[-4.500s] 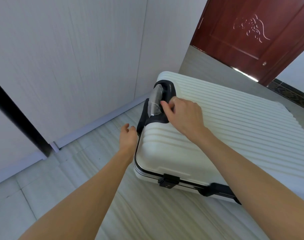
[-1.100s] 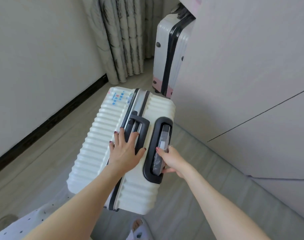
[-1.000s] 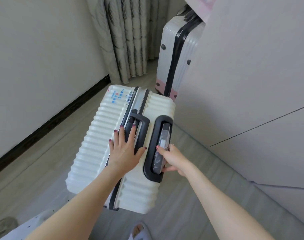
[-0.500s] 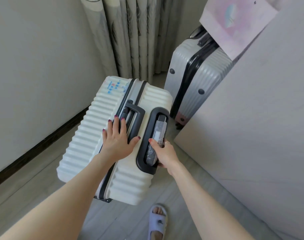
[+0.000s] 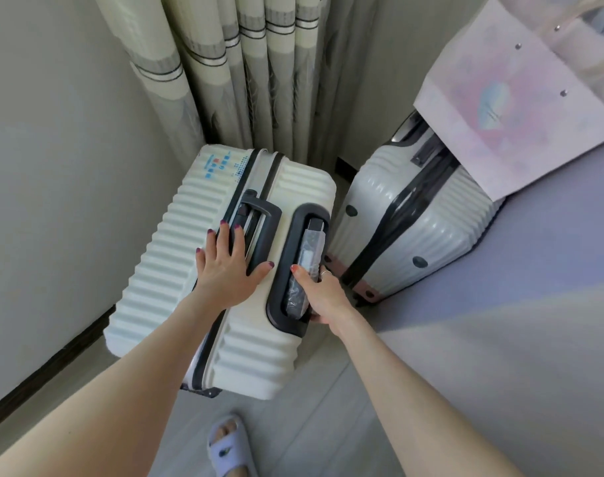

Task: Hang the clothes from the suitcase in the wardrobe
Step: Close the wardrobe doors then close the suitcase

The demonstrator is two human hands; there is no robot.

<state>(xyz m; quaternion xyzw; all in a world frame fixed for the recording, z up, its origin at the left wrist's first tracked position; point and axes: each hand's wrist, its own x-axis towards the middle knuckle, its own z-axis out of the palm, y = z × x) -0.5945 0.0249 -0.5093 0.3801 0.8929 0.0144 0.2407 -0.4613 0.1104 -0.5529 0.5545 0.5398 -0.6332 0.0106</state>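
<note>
- Head view, surroundings: beyond both hands, pleated curtains (image 5: 245, 74) hanging to the floor (image 5: 328, 407) in the corner, just behind the far end of the white suitcase (image 5: 176, 270).
- Left of the left hand: plain wall (image 5: 52, 166) with a dark skirting strip at its foot, close beside the white suitcase's ribbed side.
- Right of the right hand: second, grey suitcase (image 5: 428, 232) with a black middle band, standing just beside the white one, narrow gap between them.
- Beyond and right of the right hand: pale pink bag (image 5: 521, 108) lying over the grey suitcase's top.
- Right of the right arm: large flat grey panel (image 5: 517, 321) filling the lower right.
- Nearer than both hands: one foot in a pale slipper (image 5: 230, 449) on the floor.
- White suitcase: under both hands, closed, black handles facing up.
- Left hand (image 5: 225, 266): flat, fingers spread and straight, resting on the suitcase top, fingertips across the black carry handle (image 5: 259, 218), thumb splayed toward the right hand.
- Right hand (image 5: 323, 294): curled round the plastic-wrapped pull handle (image 5: 304, 266) in its black recess, thumb on top, ring on one finger.
</note>
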